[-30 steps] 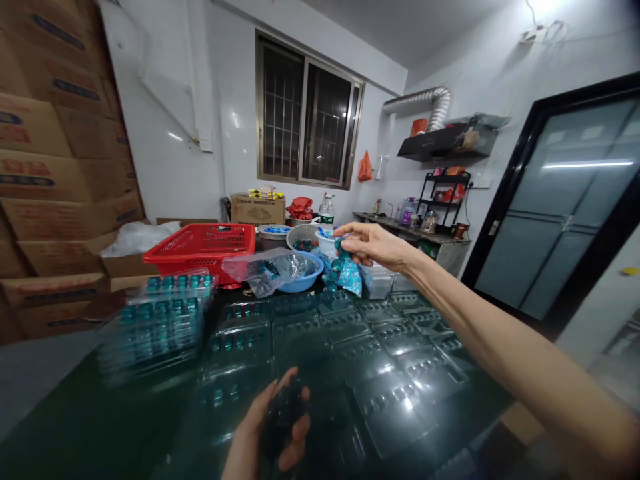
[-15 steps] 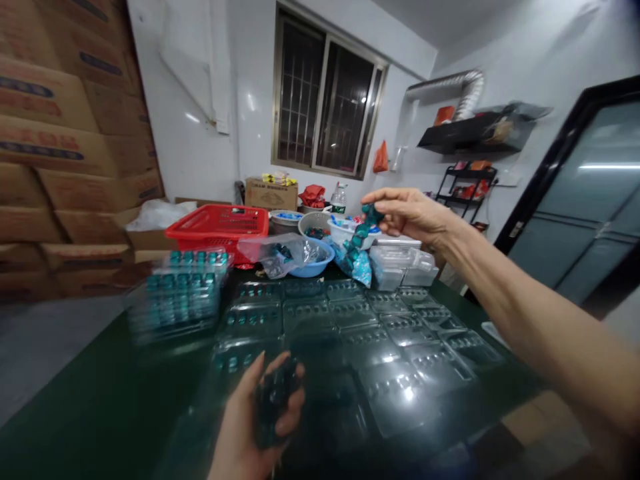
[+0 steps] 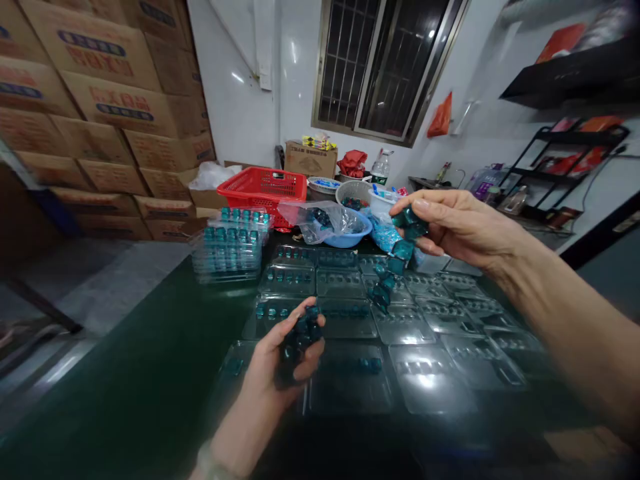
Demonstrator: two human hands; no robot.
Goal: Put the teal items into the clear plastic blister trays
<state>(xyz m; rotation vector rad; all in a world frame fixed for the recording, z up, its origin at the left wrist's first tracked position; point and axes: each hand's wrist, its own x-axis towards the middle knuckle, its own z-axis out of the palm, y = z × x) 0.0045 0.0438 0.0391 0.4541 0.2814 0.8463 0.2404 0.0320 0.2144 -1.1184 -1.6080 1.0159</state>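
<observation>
My left hand (image 3: 280, 360) is low in the middle of the view, with its fingers curled around a clump of teal capsules (image 3: 301, 341). My right hand (image 3: 463, 223) is raised at the right and pinches a dangling string of joined teal capsules (image 3: 393, 257), whose lower end hangs over the trays. Transparent blister trays (image 3: 347, 320) lie side by side on the dark green table (image 3: 125, 333), directly below both hands. A few of their cavities hold teal capsules.
A stack of filled trays (image 3: 230, 250) stands left of the laid-out trays. Behind are a red plastic basket (image 3: 263, 187), a blue bowl (image 3: 353, 237) with a transparent bag, and a grey colander (image 3: 353, 193). Stacked cardboard boxes (image 3: 110, 113) form a wall at the left.
The view has tilted down and turned left. My right hand has dropped lower and the capsule string hangs longer. My left hand has risen, showing its capsules more plainly.
</observation>
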